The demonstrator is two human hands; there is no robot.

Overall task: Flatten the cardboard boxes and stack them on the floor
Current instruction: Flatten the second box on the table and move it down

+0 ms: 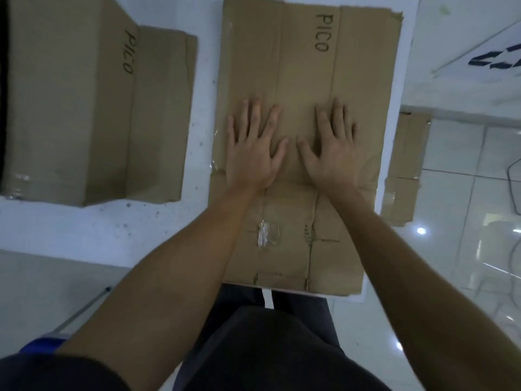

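A flattened brown cardboard box (307,66) marked "PICO" lies on the white table (169,227) in front of me. My left hand (252,149) and my right hand (331,149) rest palm-down on its middle, side by side, fingers spread. Neither hand grips anything. A second "PICO" box (84,108) stands on the table at the left, still box-shaped with one flap folded out. Flat cardboard (406,167) lies on the tiled floor to the right of the table, partly hidden by the table edge.
The table's near edge runs just below the flattened box. Glossy white floor tiles (465,221) spread to the right, with a dark cable (511,182) at the far right. A thin metal rod (84,309) and a blue object (42,344) lie at the lower left.
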